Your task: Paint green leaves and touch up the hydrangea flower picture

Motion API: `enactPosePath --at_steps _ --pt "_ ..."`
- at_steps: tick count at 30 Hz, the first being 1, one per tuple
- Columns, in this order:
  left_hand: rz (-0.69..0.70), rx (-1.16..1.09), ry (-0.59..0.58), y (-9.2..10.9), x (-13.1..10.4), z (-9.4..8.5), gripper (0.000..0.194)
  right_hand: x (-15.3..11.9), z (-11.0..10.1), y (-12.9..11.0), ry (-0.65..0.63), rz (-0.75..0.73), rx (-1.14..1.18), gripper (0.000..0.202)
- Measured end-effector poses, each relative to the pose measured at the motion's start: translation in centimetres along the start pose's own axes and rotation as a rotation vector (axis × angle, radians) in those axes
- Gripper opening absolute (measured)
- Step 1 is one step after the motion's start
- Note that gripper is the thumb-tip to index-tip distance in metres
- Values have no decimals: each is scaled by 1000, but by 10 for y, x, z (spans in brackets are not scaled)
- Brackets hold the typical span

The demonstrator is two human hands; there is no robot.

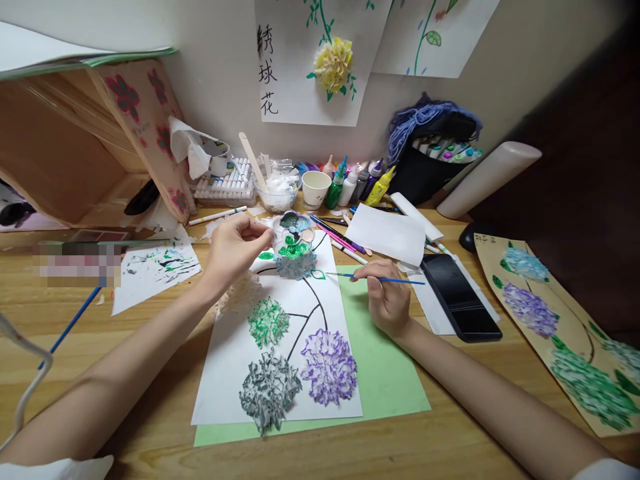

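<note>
My left hand (pixel 240 243) pinches the edge of a small paint palette (pixel 293 233) with green, dark and pale paint in its wells, held above the top of the white paper (pixel 220 393). Between the fingers of my right hand (pixel 385 293) is a thin blue paintbrush (pixel 390 279), its tip beside a green leaf outline (pixel 319 274). On the paper are black painted stems and textured flower heads: a green one (pixel 269 322), a grey one (pixel 270 387), a purple one (pixel 329 367) and a blue one (pixel 296 265), partly hidden by the palette.
Green paper (pixel 385 373) lies under the white sheet. A phone (pixel 460 297) is to the right, near a finished flower picture (pixel 565 333). Paint bottles (pixel 350 183), a paper cup (pixel 316 189) and a bowl of white material (pixel 277 190) stand along the back. A paint-smeared sheet (pixel 157 267) lies left.
</note>
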State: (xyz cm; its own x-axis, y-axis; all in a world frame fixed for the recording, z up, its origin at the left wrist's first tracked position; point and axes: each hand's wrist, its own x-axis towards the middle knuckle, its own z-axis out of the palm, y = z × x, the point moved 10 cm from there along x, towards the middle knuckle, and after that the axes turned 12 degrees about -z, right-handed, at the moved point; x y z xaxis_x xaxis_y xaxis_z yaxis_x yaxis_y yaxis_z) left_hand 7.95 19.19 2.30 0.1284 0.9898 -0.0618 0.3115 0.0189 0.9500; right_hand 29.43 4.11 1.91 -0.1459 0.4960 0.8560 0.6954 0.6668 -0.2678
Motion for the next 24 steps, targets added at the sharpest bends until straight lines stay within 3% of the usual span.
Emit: enactPosePath --at_steps 6,24 --pt "-2 13 10 3 0 -1 12 -1 6 -1 -46 -9 27 19" --pt "17 -18 -14 3 1 -3 13 -1 2 -4 -12 -27 60 19"
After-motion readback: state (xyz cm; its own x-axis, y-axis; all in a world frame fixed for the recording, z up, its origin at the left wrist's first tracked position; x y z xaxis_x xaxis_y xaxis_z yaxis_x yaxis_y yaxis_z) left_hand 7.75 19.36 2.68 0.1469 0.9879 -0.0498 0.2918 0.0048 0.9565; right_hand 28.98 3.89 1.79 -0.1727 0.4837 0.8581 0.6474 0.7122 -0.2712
